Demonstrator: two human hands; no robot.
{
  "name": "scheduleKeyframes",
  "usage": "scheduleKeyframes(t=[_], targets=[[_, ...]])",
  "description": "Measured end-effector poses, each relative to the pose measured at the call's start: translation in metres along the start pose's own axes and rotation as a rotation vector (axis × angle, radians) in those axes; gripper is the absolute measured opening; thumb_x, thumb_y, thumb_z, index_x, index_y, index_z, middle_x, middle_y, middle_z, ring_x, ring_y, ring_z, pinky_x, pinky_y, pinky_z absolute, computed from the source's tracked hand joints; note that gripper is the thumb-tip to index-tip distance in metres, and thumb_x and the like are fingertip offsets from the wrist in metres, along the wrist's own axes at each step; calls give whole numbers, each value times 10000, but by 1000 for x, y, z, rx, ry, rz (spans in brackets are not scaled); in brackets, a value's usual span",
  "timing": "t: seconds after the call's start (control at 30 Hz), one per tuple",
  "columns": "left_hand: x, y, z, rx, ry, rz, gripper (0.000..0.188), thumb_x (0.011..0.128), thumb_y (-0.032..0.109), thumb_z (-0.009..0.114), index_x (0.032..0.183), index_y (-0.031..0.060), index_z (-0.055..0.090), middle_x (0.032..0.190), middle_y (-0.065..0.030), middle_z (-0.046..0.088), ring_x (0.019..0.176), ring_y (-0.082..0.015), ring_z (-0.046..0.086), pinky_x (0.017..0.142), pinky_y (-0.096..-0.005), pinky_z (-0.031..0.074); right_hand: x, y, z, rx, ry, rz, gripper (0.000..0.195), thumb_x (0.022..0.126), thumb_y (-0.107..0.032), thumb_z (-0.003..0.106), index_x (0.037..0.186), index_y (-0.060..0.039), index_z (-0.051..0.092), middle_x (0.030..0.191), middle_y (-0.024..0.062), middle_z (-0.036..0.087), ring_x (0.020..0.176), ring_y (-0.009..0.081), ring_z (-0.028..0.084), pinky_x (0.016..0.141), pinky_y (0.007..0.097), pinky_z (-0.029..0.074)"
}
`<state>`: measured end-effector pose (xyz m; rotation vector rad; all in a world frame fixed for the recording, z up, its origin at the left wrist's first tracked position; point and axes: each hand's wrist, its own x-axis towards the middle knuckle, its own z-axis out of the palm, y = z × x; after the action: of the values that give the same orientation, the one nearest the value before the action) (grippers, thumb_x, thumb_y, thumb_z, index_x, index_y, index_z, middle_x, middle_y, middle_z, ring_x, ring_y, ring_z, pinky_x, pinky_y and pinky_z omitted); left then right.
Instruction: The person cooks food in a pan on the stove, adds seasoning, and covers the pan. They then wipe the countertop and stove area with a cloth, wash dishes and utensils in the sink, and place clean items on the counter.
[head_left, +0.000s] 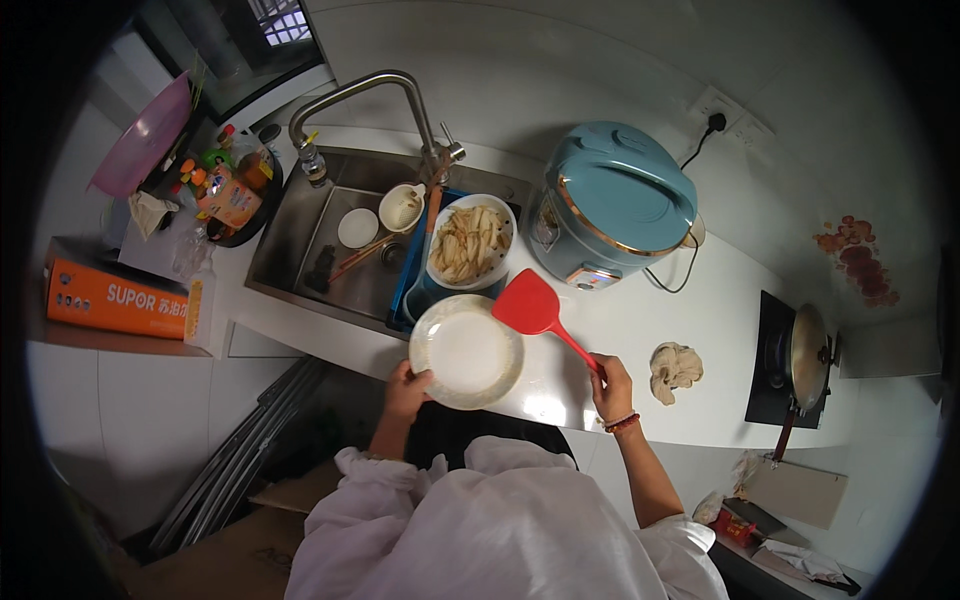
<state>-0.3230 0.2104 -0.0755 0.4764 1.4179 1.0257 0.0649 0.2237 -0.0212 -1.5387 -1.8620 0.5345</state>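
My left hand (409, 390) grips the lower left rim of a white plate (466, 351) with a patterned border, held at the counter's front edge. My right hand (611, 386) is closed on the handle of a red spatula (529, 302), whose blade is by the plate's upper right rim. Just beyond the plate, a white bowl with holes (513, 259) holds cut pale food strips (469, 244) beside the sink. A crumpled beige cloth (676, 371) lies on the counter to the right of my right hand.
A blue rice cooker (626, 199) stands behind the spatula. The steel sink (300, 240) holds a small white bowl (358, 228), a strainer (401, 208) and chopsticks, under a tall faucet (390, 75). Far right, a lidded pan (810, 356) sits on a black cooktop (759, 375). Bottles stand at left.
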Motion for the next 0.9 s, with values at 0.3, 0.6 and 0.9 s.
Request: scheduleKeyframes(t=[0.3,0.6,0.9], targets=[[-1,86,-126,71,344,115,315,886,74,653,1177,-31,595,1010,-128,663,847,-225,698,676,-357,634,20,4,64,-39,-220,-83,218,852,38,651,1064,-10,629,937,196,639,819,381,639,714,427,527],[76,130,-165,-106,458,121,345,887,106,660,1186,-39,568,1088,-144,634,900,-237,688,686,-343,628,65,-48,74,-491,-335,-155,354,773,-137,747,1110,-96,650,1088,108,636,992,313,594,836,405,496],[171,148,-163,-266,385,109,368,876,45,659,1221,-27,552,1125,-144,640,928,-254,692,697,-345,636,335,-138,171,-691,21,-330,699,804,-5,582,1458,-233,486,1293,133,549,1136,321,541,913,423,457]])
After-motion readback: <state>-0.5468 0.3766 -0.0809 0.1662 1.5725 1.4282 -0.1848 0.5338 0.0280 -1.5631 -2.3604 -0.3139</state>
